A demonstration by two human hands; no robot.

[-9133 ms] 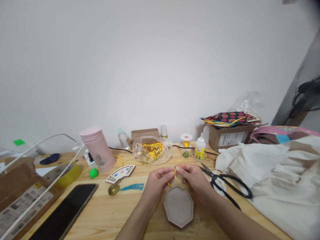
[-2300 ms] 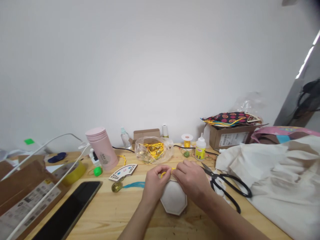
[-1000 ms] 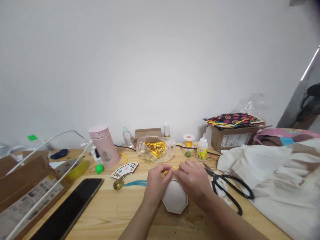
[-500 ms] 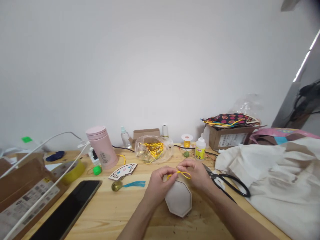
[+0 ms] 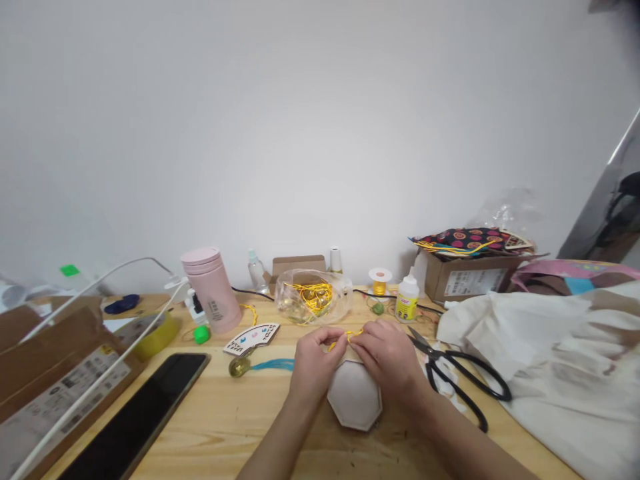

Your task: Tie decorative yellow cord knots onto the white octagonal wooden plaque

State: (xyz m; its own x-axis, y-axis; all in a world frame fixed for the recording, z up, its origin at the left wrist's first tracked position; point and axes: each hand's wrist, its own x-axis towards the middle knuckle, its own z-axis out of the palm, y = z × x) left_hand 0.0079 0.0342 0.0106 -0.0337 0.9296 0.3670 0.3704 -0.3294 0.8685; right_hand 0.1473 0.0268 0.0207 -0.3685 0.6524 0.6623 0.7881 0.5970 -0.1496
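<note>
Between my fingertips runs a thin yellow cord [image 5: 355,333]. My left hand [image 5: 318,360] pinches it from the left, thumb against forefinger. From the right, my right hand [image 5: 387,357] grips it close by, and the two hands almost meet. Just below them is a pale octagonal piece [image 5: 355,396] with a raised rim. Whether the cord joins it is hidden by my fingers. Black-handled scissors [image 5: 453,373] lie spread beside my right wrist. Left of my left hand rest a fan-shaped ornament [image 5: 251,339], a gold bell-like ball [image 5: 239,367] and a blue tassel [image 5: 273,364].
A clear bag of yellow cord [image 5: 313,297], a spool of yellow thread [image 5: 380,283] and a glue bottle [image 5: 407,300] stand behind my hands. At left are a pink tumbler [image 5: 213,293], a phone [image 5: 140,413] and a cardboard box [image 5: 60,380]. White cloth [image 5: 550,360] covers the right side.
The yellow loop that stood out by my right fingers is now drawn in small. My right hand has closed in toward the left. The view has shifted slightly.
</note>
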